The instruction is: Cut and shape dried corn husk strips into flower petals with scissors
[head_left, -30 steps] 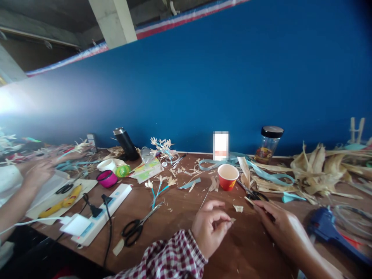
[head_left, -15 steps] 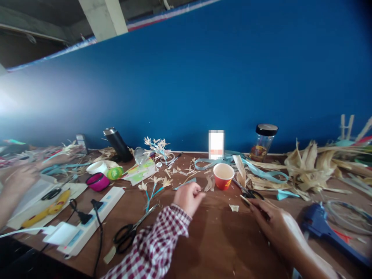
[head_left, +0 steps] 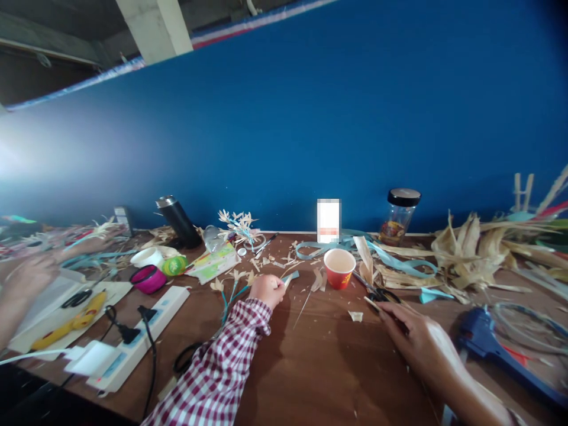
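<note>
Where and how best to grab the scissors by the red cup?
Likely best by the black handles of the scissors, coming from the near right. They lie with blades pointing away, beside the red cup, so the handles are nearest the right hand. That hand seems to pinch a slim stick, which may need putting down first.

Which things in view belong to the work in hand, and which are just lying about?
Seemingly part of the job:
- thin stick in the right hand
- blue strip beside the left hand
- scissors

Seemingly just lying about:
- black flask
- lidded jar
- pink bowl
</note>
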`<move>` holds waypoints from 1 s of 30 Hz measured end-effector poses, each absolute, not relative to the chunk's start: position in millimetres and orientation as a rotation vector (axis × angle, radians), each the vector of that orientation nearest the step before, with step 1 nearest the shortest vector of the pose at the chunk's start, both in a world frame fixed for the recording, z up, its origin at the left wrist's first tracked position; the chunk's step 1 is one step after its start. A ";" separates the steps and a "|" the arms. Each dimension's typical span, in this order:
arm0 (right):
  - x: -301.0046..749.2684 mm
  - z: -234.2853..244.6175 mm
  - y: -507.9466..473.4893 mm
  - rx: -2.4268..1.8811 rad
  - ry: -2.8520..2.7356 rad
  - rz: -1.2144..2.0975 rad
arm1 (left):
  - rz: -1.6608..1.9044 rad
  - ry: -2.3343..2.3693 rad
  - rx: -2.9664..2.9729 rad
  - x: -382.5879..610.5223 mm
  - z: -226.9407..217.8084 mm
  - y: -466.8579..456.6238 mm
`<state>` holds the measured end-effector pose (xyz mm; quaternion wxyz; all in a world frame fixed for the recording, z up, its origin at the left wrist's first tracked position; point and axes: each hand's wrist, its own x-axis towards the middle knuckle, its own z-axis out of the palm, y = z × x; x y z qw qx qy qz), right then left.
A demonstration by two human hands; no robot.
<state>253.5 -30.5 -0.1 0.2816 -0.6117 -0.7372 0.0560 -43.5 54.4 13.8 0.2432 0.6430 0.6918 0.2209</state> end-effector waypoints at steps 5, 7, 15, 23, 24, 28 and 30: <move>253.2 -0.9 -30.5 -1.647 -1.973 0.157 | 0.695 1.681 1.473 -37.2 19.5 44.8; 252.4 0.1 -30.7 -1.652 -1.959 0.175 | 0.743 1.560 1.311 -29.8 22.7 38.7; 243.3 27.4 -42.8 -1.489 -1.852 0.462 | 0.578 1.227 1.229 32.8 19.9 -3.2; 242.7 30.9 -44.7 -1.463 -1.975 0.554 | 0.515 1.118 1.342 61.5 21.2 -12.9; 243.6 29.7 -43.9 -1.473 -1.966 0.541 | 0.517 1.131 1.358 56.6 22.3 -8.1; 247.6 28.6 -41.8 -1.536 -1.941 0.477 | 0.622 1.291 1.425 25.6 27.1 24.8; 248.4 29.4 -41.7 -1.565 -1.958 0.400 | 0.651 1.428 1.404 10.0 29.5 44.7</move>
